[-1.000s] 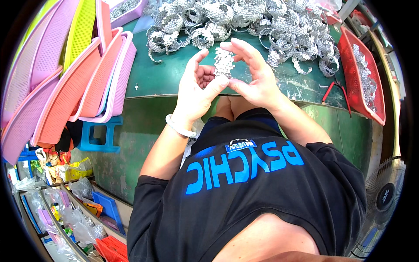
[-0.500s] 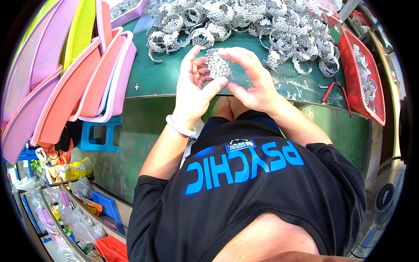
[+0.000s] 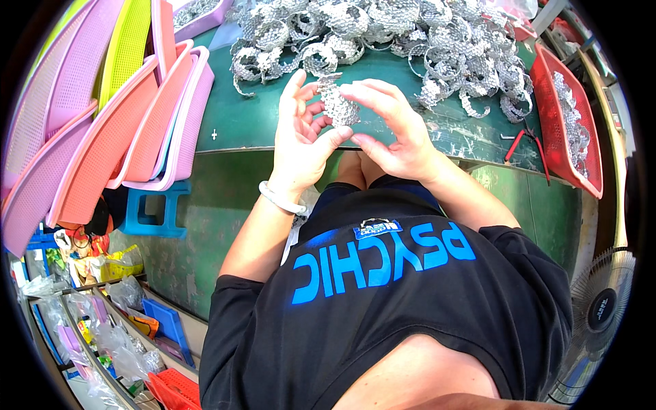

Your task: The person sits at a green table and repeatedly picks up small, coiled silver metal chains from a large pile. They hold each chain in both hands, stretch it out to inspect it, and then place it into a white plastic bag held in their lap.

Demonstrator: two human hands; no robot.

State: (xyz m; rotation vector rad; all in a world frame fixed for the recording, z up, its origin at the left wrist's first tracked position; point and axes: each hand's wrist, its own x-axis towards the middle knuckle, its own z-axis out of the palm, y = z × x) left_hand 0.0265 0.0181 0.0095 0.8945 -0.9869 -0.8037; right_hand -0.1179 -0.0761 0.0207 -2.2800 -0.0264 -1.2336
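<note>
In front of my body, just over the table's near edge, a curled silver mesh band [image 3: 339, 106] with a scaly surface is held up. My left hand [image 3: 301, 126] grips it from the left, thumb at its lower end and fingers curved behind. From the other side my right hand [image 3: 396, 126] reaches in, its forefinger tip at the band's right edge and its thumb close to the left thumb. A gap shows between the right palm and the band. Beyond the hands lies a large heap of similar silver mesh bands [image 3: 342, 24].
The green table [image 3: 246, 116] carries red-handled pliers [image 3: 526, 140] and a small cross-shaped piece [image 3: 214, 134]. At the right edge is a red basket [image 3: 594, 171] with more bands. Stacked plastic baskets [image 3: 102, 150] crowd the left, above a blue stool [image 3: 157, 212]. A fan [image 3: 601, 307] stands lower right.
The band has turned in my fingers, so its upper end now points up and left. My right forefinger has slid slightly down along its edge.
</note>
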